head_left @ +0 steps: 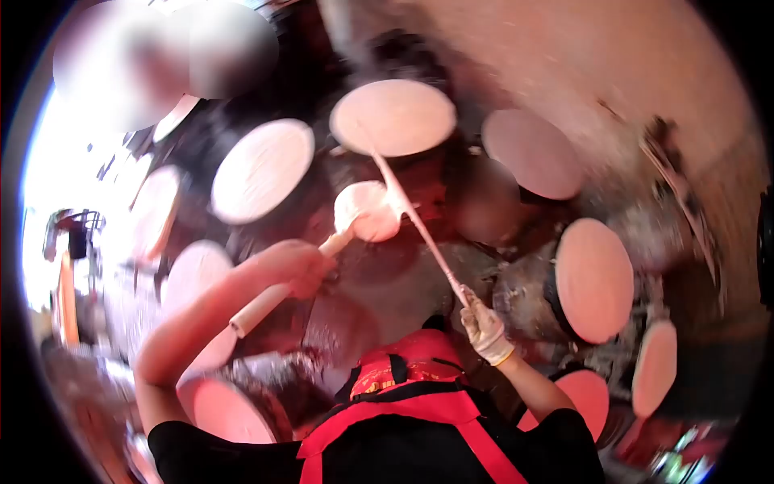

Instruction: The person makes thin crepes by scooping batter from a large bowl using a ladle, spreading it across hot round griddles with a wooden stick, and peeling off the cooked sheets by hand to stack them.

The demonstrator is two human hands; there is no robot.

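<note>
My bare left hand (pixel 300 268) is closed round the thick pale handle of a ladle (pixel 367 211). Its round head looks white and coated, though blur hides the detail. In a pale glove, my right hand (pixel 484 329) grips the lower end of a long thin stick (pixel 423 230), which slants up and left past the ladle's head. The stick's far tip overlaps a round pale disc (pixel 395 113) on top of a dark stand; whether they touch I cannot tell. Another pale disc (pixel 264 171) lies to the left of it.
More round discs ring me: a greyish one (pixel 532 153) at the upper right, a pale one (pixel 595 281) on the right, and a pinkish one (pixel 226 411) at the lower left. A rough wall (pixel 629 73) rises behind. Long sticks (pixel 681 189) lie against it at the right.
</note>
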